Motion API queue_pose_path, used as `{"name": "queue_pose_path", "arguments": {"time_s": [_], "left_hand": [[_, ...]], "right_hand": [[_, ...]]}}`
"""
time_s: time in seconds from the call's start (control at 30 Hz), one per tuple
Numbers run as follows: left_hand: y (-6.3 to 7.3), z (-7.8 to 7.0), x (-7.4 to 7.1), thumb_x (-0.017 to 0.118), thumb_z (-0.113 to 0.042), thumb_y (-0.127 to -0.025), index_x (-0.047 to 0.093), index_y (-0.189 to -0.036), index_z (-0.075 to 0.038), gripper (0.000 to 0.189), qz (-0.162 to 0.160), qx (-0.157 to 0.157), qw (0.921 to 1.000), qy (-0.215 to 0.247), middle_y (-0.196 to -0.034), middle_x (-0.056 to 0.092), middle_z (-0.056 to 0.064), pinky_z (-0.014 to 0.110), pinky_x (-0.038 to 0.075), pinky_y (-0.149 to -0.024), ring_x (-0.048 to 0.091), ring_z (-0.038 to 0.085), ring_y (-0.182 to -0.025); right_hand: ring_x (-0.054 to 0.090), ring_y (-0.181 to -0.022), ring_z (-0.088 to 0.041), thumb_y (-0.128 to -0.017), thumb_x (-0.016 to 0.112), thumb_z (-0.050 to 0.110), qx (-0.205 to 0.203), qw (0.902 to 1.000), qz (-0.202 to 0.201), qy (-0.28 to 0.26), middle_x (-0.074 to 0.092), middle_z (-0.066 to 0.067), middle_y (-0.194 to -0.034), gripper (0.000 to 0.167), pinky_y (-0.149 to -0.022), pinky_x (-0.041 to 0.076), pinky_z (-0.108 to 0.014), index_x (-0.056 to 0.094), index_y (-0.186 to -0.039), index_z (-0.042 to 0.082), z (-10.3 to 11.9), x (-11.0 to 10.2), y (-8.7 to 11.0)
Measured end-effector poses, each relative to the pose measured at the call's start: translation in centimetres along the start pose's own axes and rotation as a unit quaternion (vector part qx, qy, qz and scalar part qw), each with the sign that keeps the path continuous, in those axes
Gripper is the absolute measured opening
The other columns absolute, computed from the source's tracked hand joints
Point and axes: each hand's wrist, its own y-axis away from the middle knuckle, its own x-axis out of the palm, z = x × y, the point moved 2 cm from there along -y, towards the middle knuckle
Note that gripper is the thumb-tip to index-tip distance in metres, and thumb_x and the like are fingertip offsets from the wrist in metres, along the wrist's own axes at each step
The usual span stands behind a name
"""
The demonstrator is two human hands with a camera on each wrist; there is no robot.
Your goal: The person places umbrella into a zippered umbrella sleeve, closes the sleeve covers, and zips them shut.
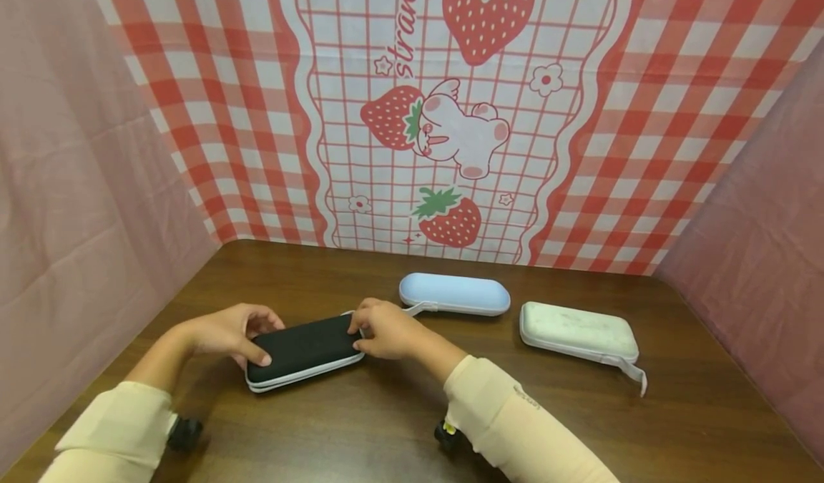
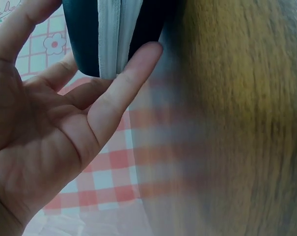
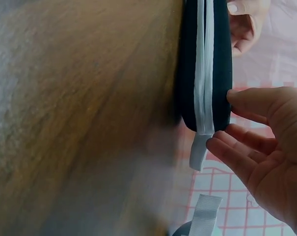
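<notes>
A black zippered case with a white zipper band lies on the wooden table in front of me, its right end angled away. My left hand grips its left end, thumb on the lid and the other fingers around the far side. In the left wrist view one finger lies along the white zipper band at the corner. At the right end, my right hand holds the case between thumb and fingers. The right wrist view shows those fingertips beside a short grey strap at the zipper's end.
A light blue rounded case with a grey strap sits behind the right hand. Farther right lies a pale green case, its strap hanging toward the front. A strawberry-print checked cloth rises at the table's back, with pink cloth at both sides.
</notes>
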Motion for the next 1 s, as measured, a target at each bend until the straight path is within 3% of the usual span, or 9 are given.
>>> {"name": "queue_pose_path", "arguments": {"time_s": [0.17,0.33,0.53,0.77,1.0], "left_hand": [[-0.2,-0.2,0.0,0.082,-0.008,-0.076,0.055,-0.117,0.005,0.051,-0.01,0.037,0.9989,-0.028,-0.107,0.061,0.014,0.039,0.056,-0.058,0.057,0.026,-0.098],[-0.7,-0.8,0.2,0.084,-0.013,-0.073,0.056,-0.114,0.003,0.052,-0.037,0.086,0.9923,-0.081,-0.099,0.063,0.01,0.032,0.053,-0.072,0.059,0.023,-0.091],[-1.3,-1.9,0.5,0.089,-0.021,-0.066,0.059,-0.11,-0.003,0.056,-0.074,0.117,0.9774,-0.16,-0.095,0.062,0.003,0.029,0.05,-0.076,0.058,0.019,-0.087],[-1.7,-3.0,0.9,0.093,-0.025,-0.06,0.06,-0.104,-0.012,0.057,-0.125,0.111,0.9586,-0.23,-0.093,0.059,-0.001,0.033,0.048,-0.076,0.056,0.016,-0.085],[-1.9,-3.4,1.2,0.094,-0.021,-0.054,0.061,-0.101,-0.015,0.058,-0.175,0.127,0.9364,-0.277,-0.095,0.058,0.001,0.042,0.047,-0.078,0.054,0.02,-0.089]], "right_hand": [[0.06,-0.089,-0.015,-0.081,0.078,0.017,0.005,0.9988,0.022,0.043,0.062,-0.004,-0.103,0.018,-0.082,0.048,-0.025,0.073,-0.097,0.011,0.2,-0.5,-0.5],[0.061,-0.101,-0.018,-0.085,0.075,0.017,0.012,0.9971,0.024,0.072,0.064,-0.004,-0.107,0.017,-0.089,0.048,-0.029,0.073,-0.1,0.011,0.1,-1.4,-1.2],[0.06,-0.106,-0.02,-0.087,0.073,0.016,0.01,0.9972,0.021,0.072,0.066,-0.005,-0.111,0.022,-0.093,0.047,-0.031,0.073,-0.109,0.009,-0.1,-2.4,-1.8],[0.059,-0.112,-0.022,-0.087,0.074,0.027,0.065,0.9917,0.071,0.085,0.065,-0.006,-0.117,0.038,-0.097,0.045,-0.033,0.069,-0.119,0.008,-0.5,-2.5,-2.2],[0.06,-0.109,-0.022,-0.083,0.078,0.031,0.087,0.9881,0.073,0.104,0.067,-0.005,-0.113,0.043,-0.096,0.046,-0.032,0.069,-0.119,0.008,-0.6,-2.4,-2.8]]}}
